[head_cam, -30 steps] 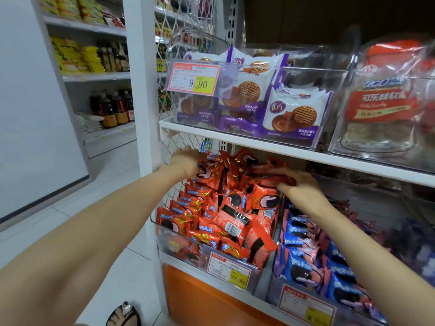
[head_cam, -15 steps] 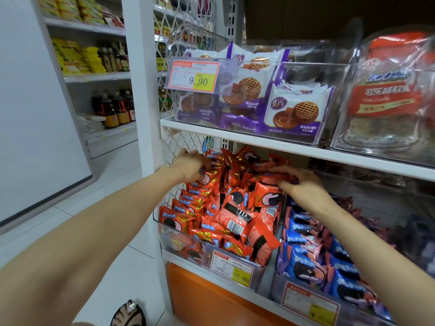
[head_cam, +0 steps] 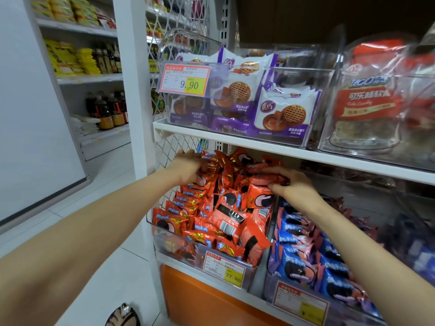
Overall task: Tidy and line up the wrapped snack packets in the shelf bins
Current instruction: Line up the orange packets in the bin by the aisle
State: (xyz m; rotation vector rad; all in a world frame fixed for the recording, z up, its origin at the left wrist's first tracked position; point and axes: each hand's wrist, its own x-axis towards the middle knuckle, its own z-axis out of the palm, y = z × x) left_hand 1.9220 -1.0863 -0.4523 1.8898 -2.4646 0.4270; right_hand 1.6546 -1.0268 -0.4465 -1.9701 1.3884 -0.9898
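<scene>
Head view: right hand fingers pinch an orange packet at the far right of the heaped bin; left hand grip unclear. Tugging could spill near packets forward.

At centre, the left hand sinks its fingertips among the red packets, so its hold cannot be read. The right hand covers most of the one its thumb and fingers close on. At the lower right the price tag is blurred and its figures are unreadable. The dark packets at the right edge smear into what may be blue wrappers. A shoe is cut off by the bottom edge. At the upper right, the red bag is hazy behind clear plastic.
</scene>
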